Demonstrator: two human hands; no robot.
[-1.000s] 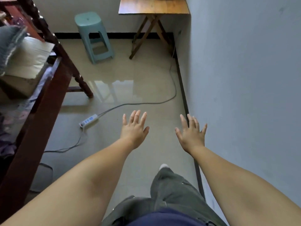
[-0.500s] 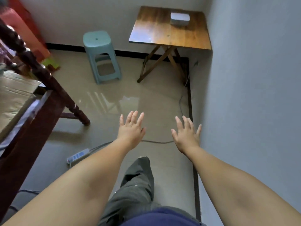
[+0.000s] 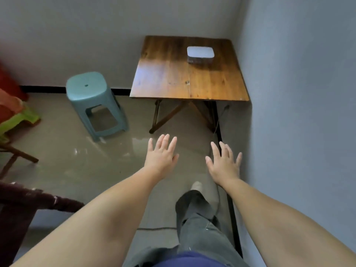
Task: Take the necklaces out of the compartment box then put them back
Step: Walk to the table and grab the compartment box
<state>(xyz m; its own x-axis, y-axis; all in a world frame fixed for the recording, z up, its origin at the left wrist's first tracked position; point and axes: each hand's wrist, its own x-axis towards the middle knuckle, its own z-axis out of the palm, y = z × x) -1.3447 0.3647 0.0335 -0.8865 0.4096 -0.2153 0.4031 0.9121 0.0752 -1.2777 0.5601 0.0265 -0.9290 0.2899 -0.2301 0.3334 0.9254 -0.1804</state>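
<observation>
A small pale grey compartment box [image 3: 200, 54] with its lid closed sits toward the far right of a wooden folding table [image 3: 173, 78] in the room's corner. No necklaces show. My left hand [image 3: 161, 157] and my right hand [image 3: 224, 163] are stretched out in front of me over the floor, palms down, fingers spread, holding nothing. Both hands are well short of the table's near edge.
A teal plastic stool [image 3: 92, 101] stands left of the table. A grey wall [image 3: 308, 112] runs close along my right. Dark wooden furniture [image 3: 23, 205] is at lower left, red and green stools [image 3: 17, 116] at far left. My leg [image 3: 198, 224] steps forward on the glossy floor.
I have walked toward the table: it and the stool have come nearer and lower in view, and the box is now fully visible. Both hands stay open and outstretched.
</observation>
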